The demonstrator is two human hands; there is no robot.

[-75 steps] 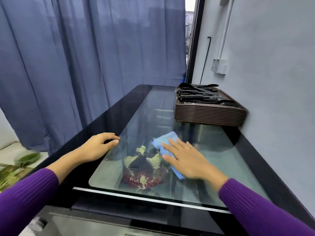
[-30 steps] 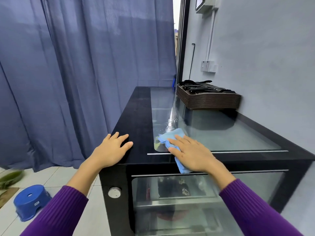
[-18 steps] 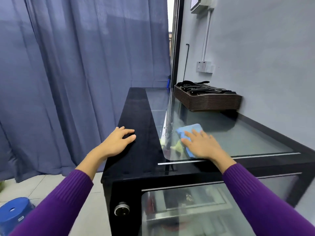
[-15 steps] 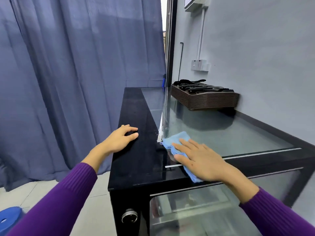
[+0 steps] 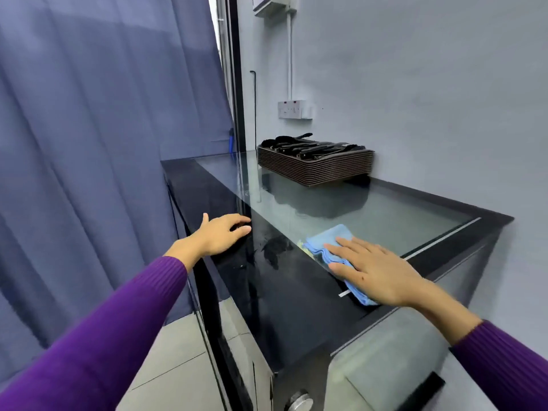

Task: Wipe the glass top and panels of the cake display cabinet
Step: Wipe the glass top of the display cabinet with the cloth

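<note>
Our right hand (image 5: 376,274) presses the folded blue microfibre cloth (image 5: 329,247) flat, fingers spread, on the cabinet's glass top (image 5: 385,215); our left hand (image 5: 221,234) rests open-palmed on its black edge (image 5: 207,188).

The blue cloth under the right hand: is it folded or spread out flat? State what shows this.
Folded. The blue cloth shows several stacked layers along its left edge, and the right hand presses it flat on the glass top.

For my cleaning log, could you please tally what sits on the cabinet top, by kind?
Cloth: 1, blue, under the right hand
Tray stack: 1, brown; trays too tight to count
Utensil pile: 1, black, on the stack; pieces too tangled to count
Total: 3
</note>
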